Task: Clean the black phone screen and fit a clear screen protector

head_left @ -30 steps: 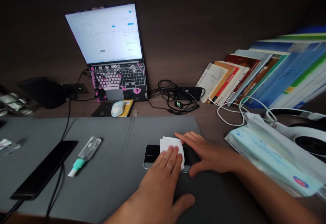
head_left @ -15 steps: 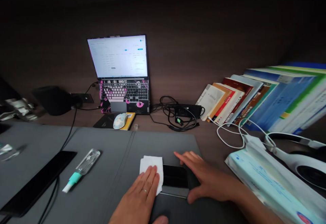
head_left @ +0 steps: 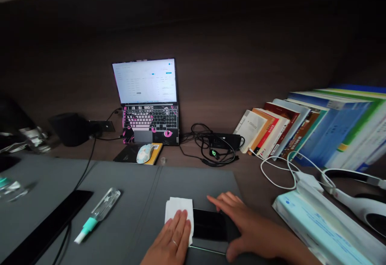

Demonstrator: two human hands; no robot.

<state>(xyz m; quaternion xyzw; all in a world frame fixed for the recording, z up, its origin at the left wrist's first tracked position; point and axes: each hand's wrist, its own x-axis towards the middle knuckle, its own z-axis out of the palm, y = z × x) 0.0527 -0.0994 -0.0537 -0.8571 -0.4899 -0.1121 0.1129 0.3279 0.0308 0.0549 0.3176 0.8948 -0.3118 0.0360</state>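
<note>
My left hand lies with fingers flat and close together on a folded white tissue, holding it down against the left part of a black phone. A ring shows on one finger. At the phone's other end is my right hand, its thumb at the near edge and its fingers at the far side, the index finger stretched out. The phone lies glossy side up on a grey desk mat. Its left end is hidden under the tissue and hand.
Left on the mat lie a clear spray bottle with a teal collar and a long black slab. Behind stand an open laptop, a mouse and tangled cables. Books, a tissue pack and headphones sit right.
The camera has tilted up, so everything appears lower in the picture. Both hands stay at the phone, with the tissue still under my left fingers.
</note>
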